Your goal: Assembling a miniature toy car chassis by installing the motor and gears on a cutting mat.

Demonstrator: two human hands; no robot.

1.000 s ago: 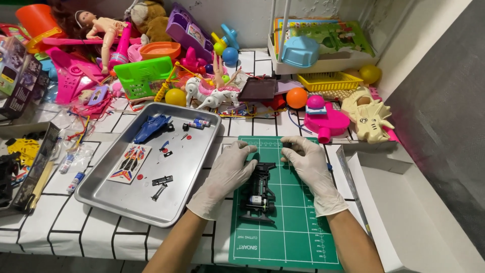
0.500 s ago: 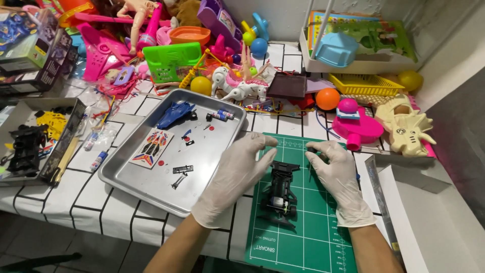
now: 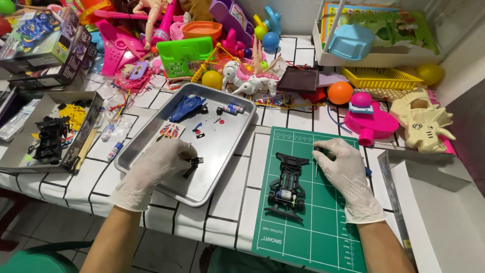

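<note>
Gloved left hand (image 3: 156,169) reaches into the metal tray (image 3: 230,151) at the desk's front edge, fingertips pinched on a small black part (image 3: 193,163), the tray's raised rim keeping loose pieces together. Gloved right hand (image 3: 347,174) rests on the green cutting mat (image 3: 328,232) at the front right, gripping a thin tool (image 3: 317,167) just beside the black toy-car chassis (image 3: 288,184), which lies flat mid-mat for ready access.

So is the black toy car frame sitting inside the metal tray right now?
No, the black toy car frame lies on the green cutting mat, beside the metal tray, not in it.
</note>
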